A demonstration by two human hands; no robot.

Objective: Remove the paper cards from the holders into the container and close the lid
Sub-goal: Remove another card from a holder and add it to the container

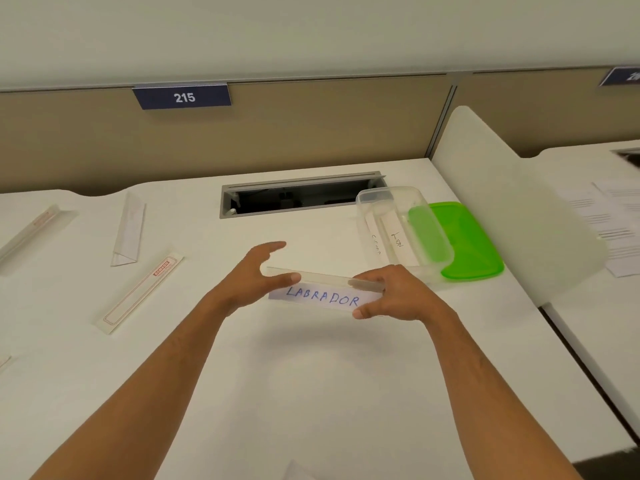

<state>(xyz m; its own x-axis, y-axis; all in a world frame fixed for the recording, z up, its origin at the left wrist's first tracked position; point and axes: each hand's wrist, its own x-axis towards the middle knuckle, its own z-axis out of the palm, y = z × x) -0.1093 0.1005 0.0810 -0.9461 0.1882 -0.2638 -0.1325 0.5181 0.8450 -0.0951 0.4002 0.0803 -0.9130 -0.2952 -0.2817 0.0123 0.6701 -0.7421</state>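
The white paper card (323, 299) lettered LABRADOR sits in a clear plastic holder (311, 276) above the white desk (311, 393). The right hand (394, 296) pinches its right end; the left hand (254, 275), fingers spread, touches its left end. The clear plastic container (403, 225) stands just beyond, lidless.

Four clear holders (323, 284), three cards (322, 299), one container (403, 226), one lid (464, 240).
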